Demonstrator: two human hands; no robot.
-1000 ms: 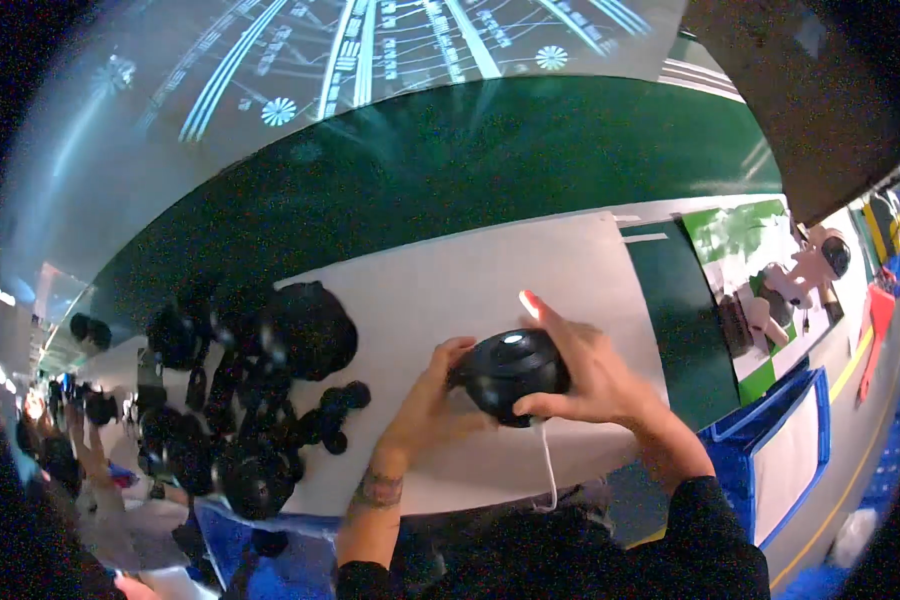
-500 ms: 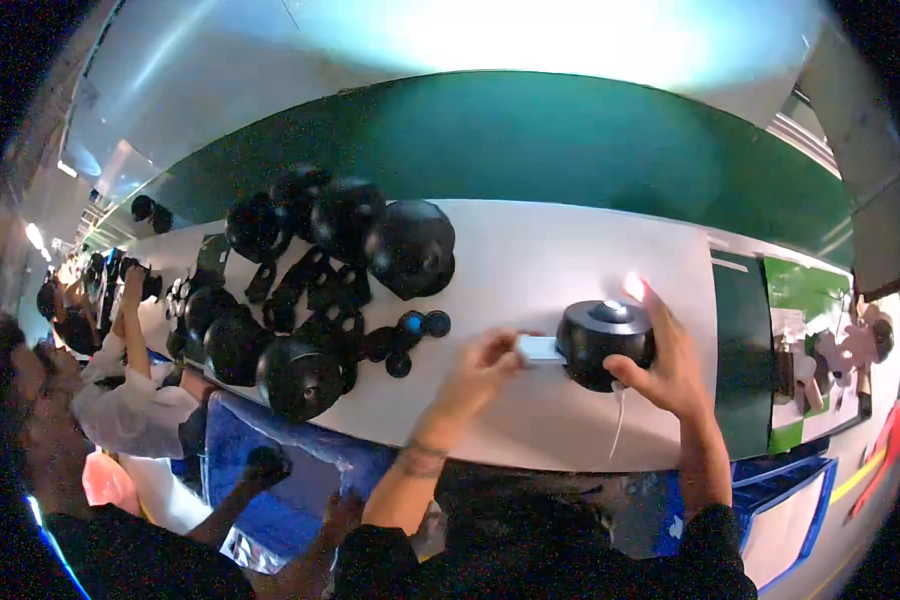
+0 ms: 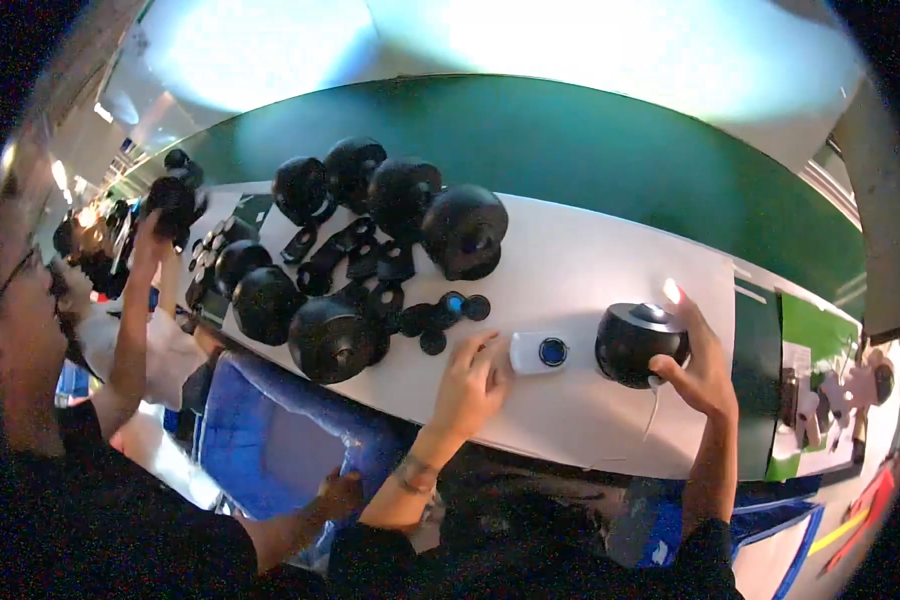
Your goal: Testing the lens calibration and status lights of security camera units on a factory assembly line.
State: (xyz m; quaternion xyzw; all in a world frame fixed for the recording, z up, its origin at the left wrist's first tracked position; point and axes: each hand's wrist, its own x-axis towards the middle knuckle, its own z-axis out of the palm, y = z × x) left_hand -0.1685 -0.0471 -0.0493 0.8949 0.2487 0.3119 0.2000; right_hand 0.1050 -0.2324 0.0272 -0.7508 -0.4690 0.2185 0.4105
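Left hand: the left hand (image 3: 470, 375) lies on the white worktop (image 3: 590, 260), fingers loosely curled and part open, fingertips touching the left end of a small white oblong part (image 3: 540, 353) with a blue round centre; it grips nothing firmly.
White oblong part: flat on the worktop, between the two hands, just beside the black ball-shaped housing (image 3: 638, 343).
Right hand: the right hand (image 3: 700, 365) is cupped around the right side of the black ball-shaped housing, thumb at its lower edge, fingers spread up its far side, steadying it on the worktop.
White cord: a thin white cord (image 3: 654, 408) hangs from under the housing toward the worktop's near edge.
Step in hand: by my reading, the white part is being brought up to the housing.
Next move calls for: a firmer pinch on the white part, and the housing kept from rolling.
Further left: black ball housings and small black flat parts (image 3: 370, 270) lie grouped, well apart from both hands.
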